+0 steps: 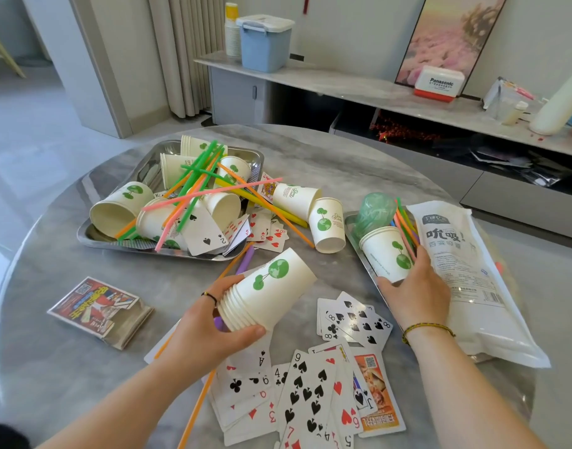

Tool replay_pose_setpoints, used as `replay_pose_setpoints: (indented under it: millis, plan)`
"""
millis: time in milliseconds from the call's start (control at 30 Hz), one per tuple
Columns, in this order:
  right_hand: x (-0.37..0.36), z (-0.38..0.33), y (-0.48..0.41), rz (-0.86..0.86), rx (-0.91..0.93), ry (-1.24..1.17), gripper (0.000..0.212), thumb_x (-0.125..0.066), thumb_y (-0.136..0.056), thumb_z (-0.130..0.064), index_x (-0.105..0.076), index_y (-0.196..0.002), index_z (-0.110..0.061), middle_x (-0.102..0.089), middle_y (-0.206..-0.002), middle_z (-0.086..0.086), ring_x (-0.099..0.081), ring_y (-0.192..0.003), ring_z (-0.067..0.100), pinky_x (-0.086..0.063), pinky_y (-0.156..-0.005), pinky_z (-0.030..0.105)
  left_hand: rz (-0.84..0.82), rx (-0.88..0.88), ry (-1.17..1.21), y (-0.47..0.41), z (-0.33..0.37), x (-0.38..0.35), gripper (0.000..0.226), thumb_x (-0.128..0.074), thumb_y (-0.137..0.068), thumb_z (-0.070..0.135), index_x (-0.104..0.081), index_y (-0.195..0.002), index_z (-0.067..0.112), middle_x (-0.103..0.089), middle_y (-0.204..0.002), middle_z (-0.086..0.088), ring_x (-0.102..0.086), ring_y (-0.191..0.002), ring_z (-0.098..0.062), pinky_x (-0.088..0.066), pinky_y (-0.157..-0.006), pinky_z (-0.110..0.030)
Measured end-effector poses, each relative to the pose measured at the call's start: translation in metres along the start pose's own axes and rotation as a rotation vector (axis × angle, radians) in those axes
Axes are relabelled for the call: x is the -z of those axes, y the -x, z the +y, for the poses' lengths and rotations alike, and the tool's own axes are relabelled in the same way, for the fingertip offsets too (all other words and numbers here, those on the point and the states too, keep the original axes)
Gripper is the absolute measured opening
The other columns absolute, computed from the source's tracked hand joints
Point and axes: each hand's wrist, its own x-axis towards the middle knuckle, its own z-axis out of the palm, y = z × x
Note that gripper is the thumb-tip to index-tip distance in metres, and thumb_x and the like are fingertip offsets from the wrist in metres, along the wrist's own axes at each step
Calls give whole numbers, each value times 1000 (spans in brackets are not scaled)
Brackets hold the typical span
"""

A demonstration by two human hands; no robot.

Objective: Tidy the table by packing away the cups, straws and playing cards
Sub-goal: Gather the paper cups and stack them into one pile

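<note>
Panasonic is printed in dark letters on the white-and-red box (439, 84) on the far right shelf (343, 82). The white straw bag (466, 273) at the right carries the large characters 吮吸, with a smaller line, 百变吸管, beneath them. Among the playing cards, a 2 of spades (206, 236) lies on the far left tray (168, 254), an 8 of spades (364, 319) overlaps an 8 of clubs (330, 332) right of centre, and a 9 of spades (305, 384), 4 of clubs (279, 375) and ace of spades (262, 358) lie near; QR codes mark the card box (93, 306) at the left and the near orange card (378, 393).
</note>
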Motion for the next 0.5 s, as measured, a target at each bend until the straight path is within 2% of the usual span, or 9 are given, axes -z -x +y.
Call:
replay_pose_setpoints:
  millis: [167, 233, 267, 333, 433, 500]
  plan:
    - [0, 0, 1, 112, -16, -149, 65, -66, -72, -10, -37, -129, 0, -53, -123, 23, -46, -108, 39, -32, -103, 48, 39, 16, 43, -2, 0, 2, 62, -84, -57, 18, -47, -93, 51, -58, -99, 16, -57, -95, -8, -45, -68, -15]
    - [4, -7, -1, 131, -11, -334, 60, -66, -72, -9, -39, -126, -4, -52, -123, 19, -47, -109, 36, -37, -99, 43, 52, 31, 76, -4, 2, 5, 61, -83, -54, 24, -47, -97, 49, -57, -101, 13, -57, -94, -10, -48, -69, -22]
    - [9, -11, -2, 105, -28, -465, 56, -65, -73, -9, -40, -123, -9, -52, -121, 15, -49, -108, 32, -42, -91, 37, 56, 36, 91, -5, 4, 7, 61, -81, -52, 25, -47, -98, 49, -57, -101, 12, -58, -92, -10, -50, -68, -23]
    - [20, -19, -4, -82, -36, -752, 42, -63, -76, -5, -42, -110, -18, -51, -113, 6, -51, -98, 21, -44, -74, 25, 70, 34, 124, -7, 6, 10, 62, -82, -55, 20, -47, -98, 47, -57, -99, 12, -60, -86, -7, -53, -61, -20]
    - [34, -25, 2, -539, 63, -1102, 35, -60, -74, 3, -49, -94, -23, -56, -98, 1, -55, -85, 12, -52, -61, 15, 44, 43, 212, -9, 9, 16, 64, -81, -60, 5, -48, -98, 44, -58, -102, 3, -61, -84, -11, -54, -57, -17]
    - [37, -27, 8, -725, 97, -1190, 36, -64, -64, -6, -53, -94, -24, -61, -92, -2, -59, -82, 11, -54, -62, 17, 6, 44, 238, -9, 13, 19, 66, -85, -49, 20, -49, -100, 43, -58, -105, 1, -61, -89, -15, -57, -62, -22]
